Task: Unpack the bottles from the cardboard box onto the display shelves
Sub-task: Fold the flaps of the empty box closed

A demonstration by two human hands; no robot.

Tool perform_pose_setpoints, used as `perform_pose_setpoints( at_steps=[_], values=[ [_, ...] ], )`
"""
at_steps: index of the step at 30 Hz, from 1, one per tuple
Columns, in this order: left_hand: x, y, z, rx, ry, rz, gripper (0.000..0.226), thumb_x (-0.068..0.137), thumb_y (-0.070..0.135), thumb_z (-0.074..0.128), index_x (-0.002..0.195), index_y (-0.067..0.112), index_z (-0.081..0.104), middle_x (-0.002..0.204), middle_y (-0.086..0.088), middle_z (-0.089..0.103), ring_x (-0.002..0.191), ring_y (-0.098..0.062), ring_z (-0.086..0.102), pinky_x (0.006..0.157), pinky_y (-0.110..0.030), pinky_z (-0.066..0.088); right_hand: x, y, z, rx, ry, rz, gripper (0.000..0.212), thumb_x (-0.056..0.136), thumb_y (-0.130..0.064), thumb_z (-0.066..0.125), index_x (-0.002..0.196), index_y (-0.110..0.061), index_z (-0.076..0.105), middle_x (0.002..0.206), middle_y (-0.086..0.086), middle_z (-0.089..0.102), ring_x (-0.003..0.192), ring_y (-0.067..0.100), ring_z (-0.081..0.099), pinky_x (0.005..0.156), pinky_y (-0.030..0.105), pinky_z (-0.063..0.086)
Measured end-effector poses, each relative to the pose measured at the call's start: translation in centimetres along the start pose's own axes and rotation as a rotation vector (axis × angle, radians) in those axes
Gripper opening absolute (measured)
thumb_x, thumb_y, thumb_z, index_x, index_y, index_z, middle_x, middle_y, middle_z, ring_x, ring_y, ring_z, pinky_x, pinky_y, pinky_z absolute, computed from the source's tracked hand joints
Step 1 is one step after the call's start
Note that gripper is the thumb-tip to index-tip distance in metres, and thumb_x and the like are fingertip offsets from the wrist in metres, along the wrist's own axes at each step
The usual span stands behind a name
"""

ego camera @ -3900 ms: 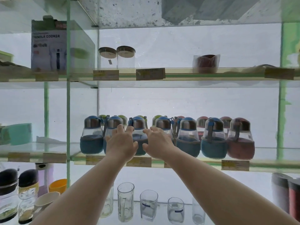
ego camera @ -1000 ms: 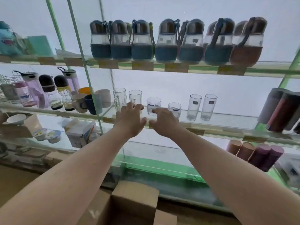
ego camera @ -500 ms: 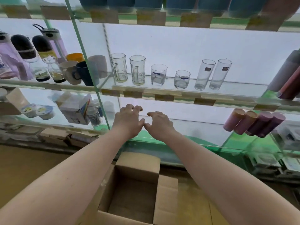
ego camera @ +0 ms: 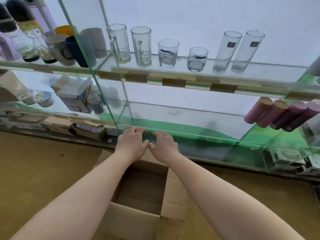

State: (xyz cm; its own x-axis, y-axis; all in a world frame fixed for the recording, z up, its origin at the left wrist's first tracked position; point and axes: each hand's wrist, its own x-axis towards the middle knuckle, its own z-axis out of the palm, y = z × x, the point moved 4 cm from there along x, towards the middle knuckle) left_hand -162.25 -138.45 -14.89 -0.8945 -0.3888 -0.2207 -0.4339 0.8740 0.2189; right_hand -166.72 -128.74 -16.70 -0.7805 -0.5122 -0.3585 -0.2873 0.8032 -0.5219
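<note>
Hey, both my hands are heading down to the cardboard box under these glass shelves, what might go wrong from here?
1. The left hand and right hand hang right by the bottom glass shelf edge; lifting carelessly might knock it.
2. The drinking glasses stand near the shelf's front above; a rising bottle could possibly topple one.
3. The cardboard box shows no bottles in its visible part, so it may be empty.

— How are the arms lying?
— Both bare forearms are reaching forward from the lower corners, drawing together toward the middle.
— And the hands?
— The left hand (ego camera: 132,144) and right hand (ego camera: 163,145) are hovering side by side, palms down, thumbs nearly touching. The fingers (ego camera: 136,131) are loosely bending at the knuckles, holding nothing.
— Wrists?
— Both are staying roughly straight.
</note>
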Motion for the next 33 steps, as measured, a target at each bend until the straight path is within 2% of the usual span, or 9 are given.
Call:
perform_pose_setpoints(
  at_steps=[7, 12, 19, 26, 33],
  values=[
    [-0.3, -0.1, 2.5, 0.001, -0.065, -0.009, 0.048, 0.096, 0.034, 0.044, 0.141, 0.020, 0.036, 0.143, -0.008, 0.037, 0.130, -0.027, 0.036, 0.104, -0.039, 0.032, 0.0, 1.5, 2.2, 0.039, -0.052, 0.051, 0.051, 0.097, -0.032, 0.042, 0.145, -0.019, 0.033, 0.153, 0.004, 0.028, 0.142, 0.023, 0.022, 0.111, 0.045, 0.024],
    [0.6, -1.8, 3.6, 0.004, -0.095, 0.017, 0.048, 0.096, 0.036, 0.044, 0.141, 0.020, 0.036, 0.142, -0.009, 0.038, 0.129, -0.027, 0.038, 0.104, -0.040, 0.033, 0.8, 1.4, 3.9, 0.053, -0.031, 0.093, 0.050, 0.096, -0.032, 0.044, 0.144, -0.018, 0.036, 0.150, 0.005, 0.033, 0.139, 0.024, 0.029, 0.108, 0.044, 0.030],
    [3.1, -8.0, 6.4, -0.001, -0.193, 0.087, 0.047, 0.096, 0.036, 0.044, 0.140, 0.020, 0.037, 0.144, -0.008, 0.037, 0.129, -0.027, 0.039, 0.104, -0.039, 0.035, 2.9, 0.6, 9.1, 0.138, -0.015, 0.259, 0.050, 0.096, -0.029, 0.044, 0.144, -0.017, 0.035, 0.150, 0.004, 0.033, 0.138, 0.023, 0.030, 0.109, 0.040, 0.029],
    [5.6, -15.0, 9.2, -0.047, -0.275, 0.206, 0.046, 0.096, 0.035, 0.045, 0.140, 0.019, 0.038, 0.143, -0.008, 0.038, 0.130, -0.027, 0.038, 0.105, -0.039, 0.035, 5.4, -3.3, 16.9, 0.291, 0.053, 0.454, 0.048, 0.096, -0.030, 0.046, 0.142, -0.017, 0.039, 0.147, 0.005, 0.038, 0.135, 0.023, 0.033, 0.108, 0.039, 0.031],
    [5.9, -19.0, 12.2, -0.033, -0.374, 0.182, 0.044, 0.096, 0.033, 0.044, 0.138, 0.019, 0.040, 0.140, -0.010, 0.041, 0.126, -0.029, 0.040, 0.102, -0.039, 0.035, 4.9, -3.9, 21.4, 0.336, 0.041, 0.549, 0.047, 0.096, -0.029, 0.045, 0.142, -0.019, 0.038, 0.148, 0.002, 0.036, 0.137, 0.021, 0.032, 0.109, 0.039, 0.030]
  ],
)
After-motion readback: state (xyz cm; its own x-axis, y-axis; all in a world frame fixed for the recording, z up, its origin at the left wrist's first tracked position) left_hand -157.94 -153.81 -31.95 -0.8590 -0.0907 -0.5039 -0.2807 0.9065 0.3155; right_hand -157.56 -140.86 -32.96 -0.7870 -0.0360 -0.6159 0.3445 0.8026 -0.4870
